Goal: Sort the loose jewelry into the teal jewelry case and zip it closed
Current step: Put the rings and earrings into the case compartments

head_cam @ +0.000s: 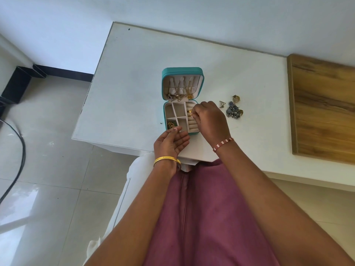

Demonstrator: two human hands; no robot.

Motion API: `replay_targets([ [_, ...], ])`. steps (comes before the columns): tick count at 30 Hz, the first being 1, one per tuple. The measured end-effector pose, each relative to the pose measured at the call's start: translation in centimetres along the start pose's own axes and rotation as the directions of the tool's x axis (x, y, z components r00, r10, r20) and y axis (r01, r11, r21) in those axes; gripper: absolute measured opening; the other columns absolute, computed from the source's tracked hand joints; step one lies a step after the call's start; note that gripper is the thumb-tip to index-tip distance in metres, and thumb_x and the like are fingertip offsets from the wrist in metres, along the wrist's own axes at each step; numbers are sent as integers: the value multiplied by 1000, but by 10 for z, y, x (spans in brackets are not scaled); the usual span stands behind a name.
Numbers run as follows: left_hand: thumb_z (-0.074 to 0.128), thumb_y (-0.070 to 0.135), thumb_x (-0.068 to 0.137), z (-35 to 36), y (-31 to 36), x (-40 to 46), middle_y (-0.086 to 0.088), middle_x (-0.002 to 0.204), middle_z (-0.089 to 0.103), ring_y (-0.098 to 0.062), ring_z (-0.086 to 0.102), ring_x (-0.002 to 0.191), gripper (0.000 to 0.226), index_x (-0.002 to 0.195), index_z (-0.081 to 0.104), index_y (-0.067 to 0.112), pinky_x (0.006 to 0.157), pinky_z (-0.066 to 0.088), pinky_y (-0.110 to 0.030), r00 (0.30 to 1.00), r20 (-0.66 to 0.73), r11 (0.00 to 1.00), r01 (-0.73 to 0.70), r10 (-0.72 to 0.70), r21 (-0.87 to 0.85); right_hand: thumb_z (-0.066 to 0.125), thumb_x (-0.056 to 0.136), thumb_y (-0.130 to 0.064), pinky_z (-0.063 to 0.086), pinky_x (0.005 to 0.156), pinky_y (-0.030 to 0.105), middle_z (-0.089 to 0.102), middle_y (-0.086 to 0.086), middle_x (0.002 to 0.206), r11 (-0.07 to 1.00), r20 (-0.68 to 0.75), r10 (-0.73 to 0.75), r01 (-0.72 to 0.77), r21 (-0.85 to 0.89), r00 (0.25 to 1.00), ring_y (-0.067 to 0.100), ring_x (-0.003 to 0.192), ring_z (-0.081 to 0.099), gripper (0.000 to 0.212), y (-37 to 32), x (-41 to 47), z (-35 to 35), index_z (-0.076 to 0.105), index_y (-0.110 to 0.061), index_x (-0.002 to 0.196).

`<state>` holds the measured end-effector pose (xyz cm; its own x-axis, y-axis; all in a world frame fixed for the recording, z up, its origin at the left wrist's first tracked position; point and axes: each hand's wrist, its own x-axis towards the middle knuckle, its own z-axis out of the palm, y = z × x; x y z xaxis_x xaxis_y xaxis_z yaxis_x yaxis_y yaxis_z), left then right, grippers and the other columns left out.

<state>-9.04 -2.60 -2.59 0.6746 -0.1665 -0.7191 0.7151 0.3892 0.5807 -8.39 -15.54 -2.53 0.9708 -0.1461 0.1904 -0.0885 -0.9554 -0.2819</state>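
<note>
White table (134, 83), loose earrings (233, 110) beside case (181, 71)

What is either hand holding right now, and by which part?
The right hand pinches a small gold piece between its fingertips over the teal jewelry case; the exact part gripped is too small to tell. The left hand is open, holding nothing.
</note>
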Motion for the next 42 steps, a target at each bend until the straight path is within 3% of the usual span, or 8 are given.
replay_targets([
  [8,51,10,91,0,-1,0,-3,59,70,-15,69,59,15,83,64,7,61,59,-24,1000,-3,1000,5,-5,-2,71,68,3,36,52,22,58,13,69,1000,-19,31,-31,3,999,30,66,58,6,2,-7,8,68,-1,70],
  [12,51,10,91,0,0,0,-3,59,70,-14,69,58,15,83,63,7,60,58,-24,1000,1,1000,-1,1,-7,64,78,0,40,58,26,60,16,81,998,5,55,-55,43,998,32,79,58,10,2,-10,7,71,0,86],
  [16,51,8,91,0,0,-1,-2,56,69,-13,68,55,15,81,63,7,57,57,-23,999,-13,999,-42,42,-1,58,83,0,47,69,31,62,16,90,935,-27,241,-225,274,970,28,84,58,17,9,-18,0,69,-3,95],
  [20,51,8,91,-1,-2,-5,0,54,68,-11,67,53,16,81,63,9,56,57,-22,997,-2,996,-76,76,51,60,83,0,41,66,15,67,12,91,801,-59,473,-401,444,879,14,72,55,14,24,-34,-8,70,-5,90],
  [24,49,6,91,6,-7,-10,2,51,66,-9,64,50,17,79,61,9,54,54,-20,990,41,978,-137,132,157,60,82,-2,37,63,3,69,14,90,686,-27,612,-513,516,790,15,70,55,12,45,-45,-15,70,-4,86],
  [31,48,5,91,36,-35,-29,2,59,66,-11,62,55,23,76,63,14,61,53,-22,965,239,896,-201,111,397,58,82,-3,37,61,14,69,14,89,685,-27,646,-564,461,763,15,73,55,13,80,-39,-26,70,-5,87],
  [39,49,6,91,80,-37,-16,5,58,65,-10,62,55,23,75,63,16,59,52,-21,946,307,842,-247,103,479,58,87,-10,40,83,24,60,20,107,742,87,608,-603,293,789,28,93,59,27,111,-25,-19,64,-6,113],
  [42,48,6,91,91,-37,-10,-3,68,64,-12,61,59,20,80,62,14,59,52,-20,947,309,817,-250,93,519,56,88,-9,40,82,25,57,21,109,767,94,585,-588,258,805,31,97,58,25,111,-25,-16,64,-4,112],
])
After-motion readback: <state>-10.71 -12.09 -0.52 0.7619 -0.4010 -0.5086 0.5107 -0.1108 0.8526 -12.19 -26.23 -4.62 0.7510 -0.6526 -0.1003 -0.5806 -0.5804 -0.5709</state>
